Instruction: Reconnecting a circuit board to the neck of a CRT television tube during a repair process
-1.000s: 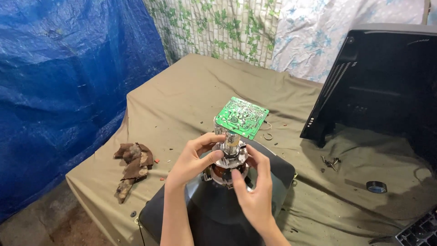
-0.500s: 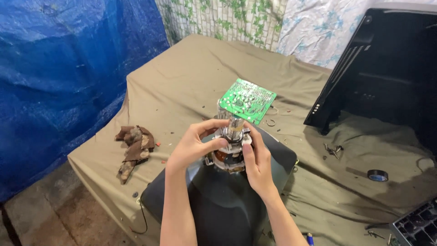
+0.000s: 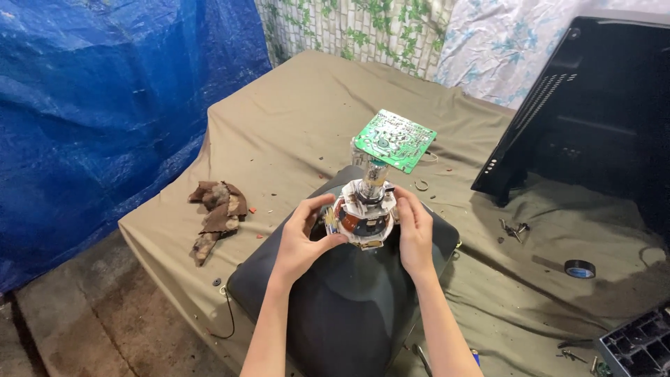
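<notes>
left hand (image 3: 301, 234) cupping coil yoke (image 3: 361, 218) at 9 o'clock | right hand (image 3: 414, 234) clasping it at 3 | yoke sitting on picture tube (image 3: 335, 300) neck, axis running toward 12, toward green circuit board (image 3: 394, 139) | both hands equally near

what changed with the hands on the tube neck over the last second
Little changed. The left hand and right hand stay cupped on either side of the coil yoke on the neck of the dark picture tube, fingers shifting only slightly. The green circuit board still sits at the neck's end. The brown rag and tape roll lie unmoved; only the view shifted.
</notes>
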